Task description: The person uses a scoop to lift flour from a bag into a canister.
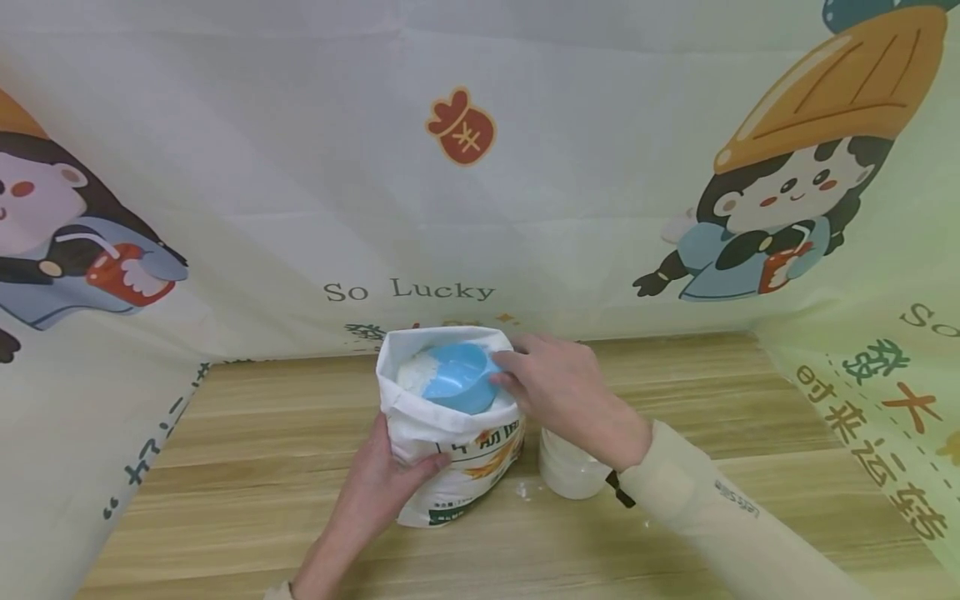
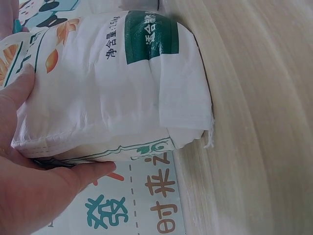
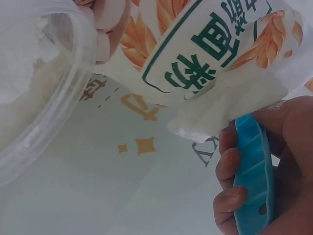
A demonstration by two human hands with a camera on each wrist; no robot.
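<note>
A white flour bag (image 1: pixel 450 467) with orange wheat prints stands on the table, its top open and rim folded outward. White flour (image 1: pixel 417 372) shows inside. My left hand (image 1: pixel 382 471) grips the bag's left side, thumb across the printed front; in the left wrist view the hand (image 2: pixel 44 186) spans the bag (image 2: pixel 98 88). My right hand (image 1: pixel 558 387) holds a blue scoop (image 1: pixel 461 379) by its handle, fingers curled round it. The scoop's bowl sits within the bag's mouth, among the flour. In the right wrist view the ribbed blue handle (image 3: pixel 253 176) lies between fingers and palm.
A translucent plastic tub (image 1: pixel 570 471) stands just right of the bag, partly under my right forearm; white powder (image 3: pixel 27 73) is in it. Specks of flour (image 1: pixel 522 492) lie on the wooden table (image 1: pixel 247 467). A printed cloth (image 1: pixel 585 208) hangs behind and at both sides.
</note>
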